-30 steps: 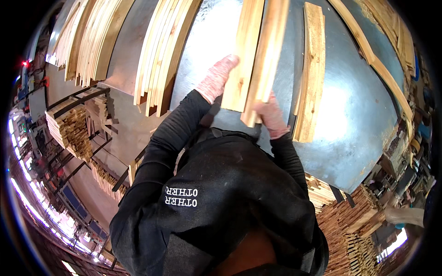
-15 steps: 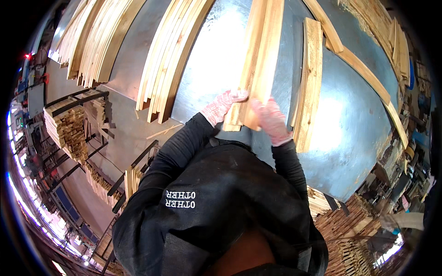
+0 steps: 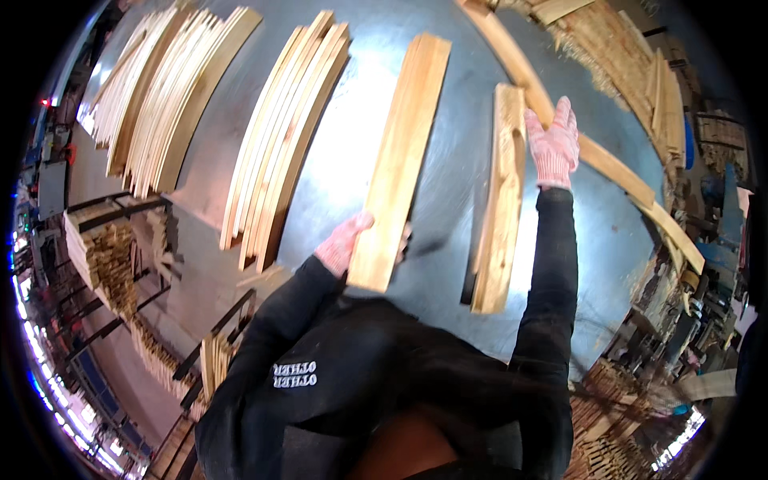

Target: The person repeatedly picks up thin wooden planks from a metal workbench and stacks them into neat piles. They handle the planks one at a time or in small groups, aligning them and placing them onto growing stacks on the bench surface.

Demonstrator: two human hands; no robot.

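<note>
My gloved left hand (image 3: 346,242) grips the near end of a wooden board (image 3: 402,156), thumb on top and fingertips showing past its far edge. The board slants away over the metal table (image 3: 460,152). My right hand (image 3: 554,148), in the same pink-and-white knit glove, reaches out to the right with its fingers stretched and apart. It lies over a long wooden strip (image 3: 616,172) that runs diagonally across the table; whether it presses on the strip I cannot tell. Just left of that hand lies a short stack of boards (image 3: 500,216).
Left of the held board lies a bundle of boards (image 3: 288,144), with larger bundles (image 3: 180,100) farther left. Sawdust and offcuts (image 3: 596,48) cover the far right edge. Stacked timber on black racks (image 3: 116,248) stands beyond the table at left, and more piled wood (image 3: 616,408) at lower right.
My right hand has left the boards in front of me and moved right and away, its fingers opening. My left hand has shifted left and nearer, keeping hold of a board. The view has shifted.
</note>
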